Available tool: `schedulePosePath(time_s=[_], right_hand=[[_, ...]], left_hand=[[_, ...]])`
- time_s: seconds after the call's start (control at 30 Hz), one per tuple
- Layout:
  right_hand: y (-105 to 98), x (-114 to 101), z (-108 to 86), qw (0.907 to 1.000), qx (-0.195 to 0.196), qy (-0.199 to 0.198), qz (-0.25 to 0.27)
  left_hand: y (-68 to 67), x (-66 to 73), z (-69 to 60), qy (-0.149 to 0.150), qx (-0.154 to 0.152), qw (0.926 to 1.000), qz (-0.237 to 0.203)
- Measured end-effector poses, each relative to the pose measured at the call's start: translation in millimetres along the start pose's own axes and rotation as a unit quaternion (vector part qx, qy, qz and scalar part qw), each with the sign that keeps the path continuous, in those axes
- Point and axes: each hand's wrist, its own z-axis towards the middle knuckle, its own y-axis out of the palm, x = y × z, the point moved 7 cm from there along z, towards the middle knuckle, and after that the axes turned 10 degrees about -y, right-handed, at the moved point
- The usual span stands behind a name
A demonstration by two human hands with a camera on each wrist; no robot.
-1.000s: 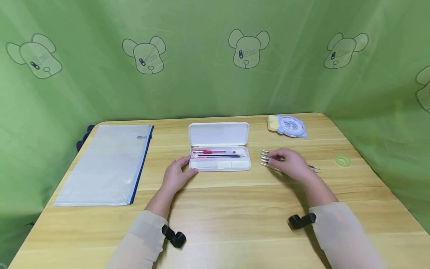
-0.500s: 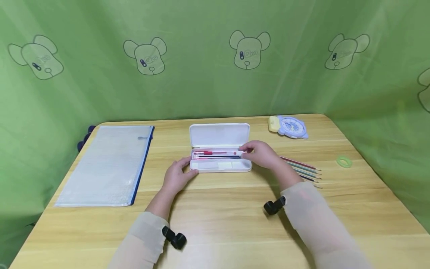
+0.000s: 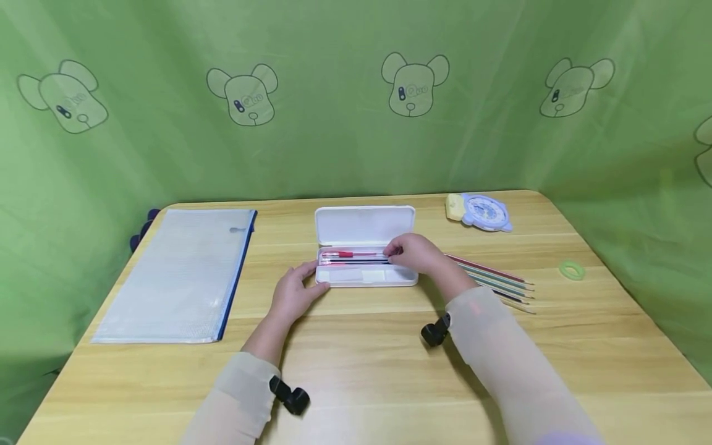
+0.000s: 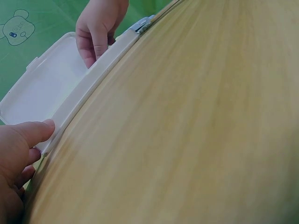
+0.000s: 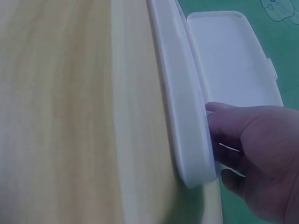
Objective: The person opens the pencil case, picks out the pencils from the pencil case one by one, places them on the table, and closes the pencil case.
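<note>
A white pencil case stands with its lid raised. Inside lie a red pen and, in front of it, dark slim writing tools. My left hand grips the case's left end, thumb at the front corner and fingers behind; the left wrist view shows this thumb on the rim. My right hand reaches into the case's right part, fingers bent over the pens' right ends. In the right wrist view its fingertips are partly hidden behind the case wall, so whether they pinch anything is unclear.
Several coloured pencils lie fanned on the table, right of the case. A blue clock-shaped toy stands at the back right, a green ring near the right edge. A clear zip folder covers the left side.
My right hand has left the coloured pencils on the table and moved left into the case, then slid farther left along the pens. My left hand has stayed on the case.
</note>
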Motion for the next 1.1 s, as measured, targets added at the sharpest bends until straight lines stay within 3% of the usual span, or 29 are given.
schedulePosePath(time_s=[0.53,0.83,1.1], right_hand=[[2.1,-5.0,6.4,0.9972,-0.061,0.019,-0.039],[4.7,-6.4,7.7,0.996,-0.073,0.022,-0.046],[4.0,-9.1,7.1,0.9963,-0.07,0.021,-0.047]], left_hand=[[-0.3,1.8,-0.7,-0.002,-0.001,1.0,0.003],[0.1,1.0,-0.2,-0.006,-0.003,1.0,0.004],[0.3,0.9,1.9,0.008,0.002,0.9999,0.01]])
